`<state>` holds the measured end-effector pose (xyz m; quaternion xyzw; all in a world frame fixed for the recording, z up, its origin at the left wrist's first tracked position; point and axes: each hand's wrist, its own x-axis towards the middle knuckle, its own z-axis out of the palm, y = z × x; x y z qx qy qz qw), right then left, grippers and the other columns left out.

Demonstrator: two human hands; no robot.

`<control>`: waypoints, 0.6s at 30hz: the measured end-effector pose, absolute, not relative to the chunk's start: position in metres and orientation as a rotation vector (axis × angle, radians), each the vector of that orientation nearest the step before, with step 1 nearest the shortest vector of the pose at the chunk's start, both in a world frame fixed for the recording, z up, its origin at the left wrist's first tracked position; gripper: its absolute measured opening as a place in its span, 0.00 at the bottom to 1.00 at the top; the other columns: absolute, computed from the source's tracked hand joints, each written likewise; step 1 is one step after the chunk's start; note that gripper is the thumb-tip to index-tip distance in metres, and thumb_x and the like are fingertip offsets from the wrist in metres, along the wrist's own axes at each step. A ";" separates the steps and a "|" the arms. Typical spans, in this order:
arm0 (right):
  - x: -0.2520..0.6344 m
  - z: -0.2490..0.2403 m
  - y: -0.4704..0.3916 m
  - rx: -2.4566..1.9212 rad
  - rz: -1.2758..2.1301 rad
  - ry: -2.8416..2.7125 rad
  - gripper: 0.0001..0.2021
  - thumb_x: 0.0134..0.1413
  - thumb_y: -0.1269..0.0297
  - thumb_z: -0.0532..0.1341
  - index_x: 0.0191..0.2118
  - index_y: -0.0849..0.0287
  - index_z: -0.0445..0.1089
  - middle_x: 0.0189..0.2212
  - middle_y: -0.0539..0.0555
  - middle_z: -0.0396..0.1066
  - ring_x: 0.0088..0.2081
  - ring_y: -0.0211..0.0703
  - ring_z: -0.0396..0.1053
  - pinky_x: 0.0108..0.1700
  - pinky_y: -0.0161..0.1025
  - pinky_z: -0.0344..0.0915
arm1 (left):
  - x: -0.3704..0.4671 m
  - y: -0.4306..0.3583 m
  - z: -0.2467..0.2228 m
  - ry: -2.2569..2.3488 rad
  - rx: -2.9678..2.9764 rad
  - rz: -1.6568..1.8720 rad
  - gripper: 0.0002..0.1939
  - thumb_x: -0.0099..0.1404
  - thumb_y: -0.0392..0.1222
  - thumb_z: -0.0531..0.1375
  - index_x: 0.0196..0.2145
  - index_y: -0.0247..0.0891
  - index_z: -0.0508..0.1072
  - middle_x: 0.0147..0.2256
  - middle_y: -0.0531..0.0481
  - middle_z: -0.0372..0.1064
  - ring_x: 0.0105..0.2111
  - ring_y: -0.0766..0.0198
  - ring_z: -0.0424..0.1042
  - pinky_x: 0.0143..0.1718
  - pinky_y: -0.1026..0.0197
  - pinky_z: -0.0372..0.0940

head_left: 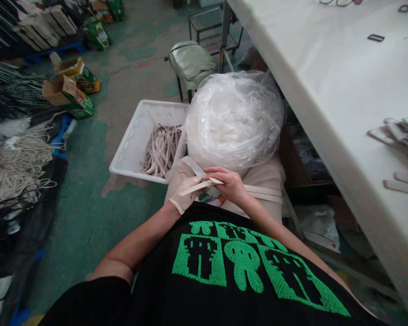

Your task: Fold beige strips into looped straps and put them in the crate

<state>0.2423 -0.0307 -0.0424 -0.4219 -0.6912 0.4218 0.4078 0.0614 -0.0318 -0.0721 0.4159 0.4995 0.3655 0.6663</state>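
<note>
In my lap, my gloved left hand is closed on a pale flat strap. My bare right hand pinches the same strap near its tip, fingers bent over it. More pale straps lie across my right thigh, behind the right wrist. Just beyond my hands, a large clear plastic bag bulges with whitish contents that I cannot make out. At its left, a white plastic bin holds a heap of beige straps.
A white table runs along my right, with stacked strap pieces and a small dark buckle on it. A covered stool stands beyond the bag. Left on the floor are cardboard boxes and bundled cords.
</note>
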 end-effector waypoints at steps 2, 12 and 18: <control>0.241 -0.046 -0.027 -1.097 1.167 -1.609 0.09 0.54 0.64 0.63 0.38 0.54 0.81 0.46 0.54 0.79 0.44 0.46 0.76 0.45 0.41 0.73 | 0.059 -0.033 -0.063 1.056 0.606 0.879 0.14 0.60 0.47 0.67 0.39 0.33 0.78 0.37 0.42 0.80 0.38 0.54 0.79 0.41 0.53 0.75; 0.221 -0.040 0.008 -1.259 1.907 -1.435 0.15 0.49 0.54 0.68 0.29 0.63 0.76 0.19 0.46 0.65 0.22 0.31 0.59 0.23 0.30 0.58 | 0.064 -0.049 -0.038 1.055 0.517 0.935 0.21 0.52 0.43 0.72 0.44 0.36 0.79 0.35 0.46 0.80 0.35 0.53 0.80 0.39 0.53 0.74; 0.214 -0.039 0.013 -1.421 1.878 -1.344 0.10 0.52 0.58 0.68 0.34 0.61 0.77 0.28 0.52 0.74 0.26 0.35 0.65 0.23 0.31 0.62 | 0.057 -0.050 -0.043 1.190 0.597 0.912 0.17 0.52 0.42 0.72 0.40 0.36 0.81 0.35 0.47 0.80 0.40 0.52 0.79 0.49 0.52 0.71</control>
